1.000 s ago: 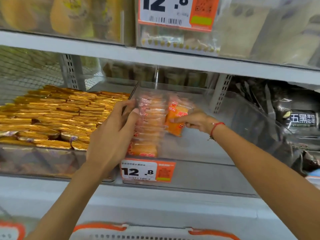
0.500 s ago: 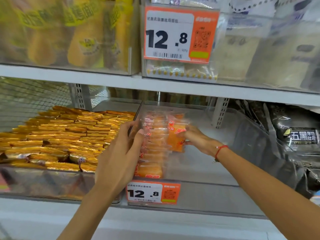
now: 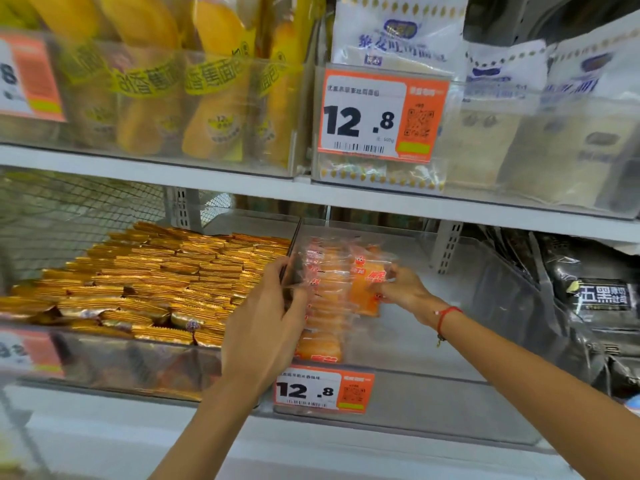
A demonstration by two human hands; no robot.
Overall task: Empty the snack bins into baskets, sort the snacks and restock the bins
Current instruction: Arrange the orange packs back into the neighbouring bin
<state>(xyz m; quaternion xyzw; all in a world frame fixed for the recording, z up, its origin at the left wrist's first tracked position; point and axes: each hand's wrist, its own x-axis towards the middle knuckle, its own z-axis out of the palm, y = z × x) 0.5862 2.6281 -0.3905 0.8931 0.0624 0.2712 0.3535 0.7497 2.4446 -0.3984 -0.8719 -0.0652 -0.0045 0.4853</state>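
Head view: both hands were inside the clear acrylic bin on the lower shelf, working a row of orange snack packets stacked upright along the bin's left wall. The left hand reached over the divider between bins, fingers curled against the left face of the row, pressing it; thumb side lay at the divider edge. The right hand pinched a single orange packet between thumb and fingers, holding it upright just right of the row, touching or nearly touching it. A red string bracelet sat on the right wrist. The row ran from the bin's front lip back toward mid-depth; the packet in the right hand was at the row's rear half. Right of the row the bin floor was bare out to its far wall, plenty of room. Left neighbour bin was filled with gold-wrapped snacks close to its rim. An orange price tag reading 12.8 hung on the bin's front. Dark packaged goods stood just past the right wall. Upper shelf carried yellow bread packs and white bread bags, blurred.
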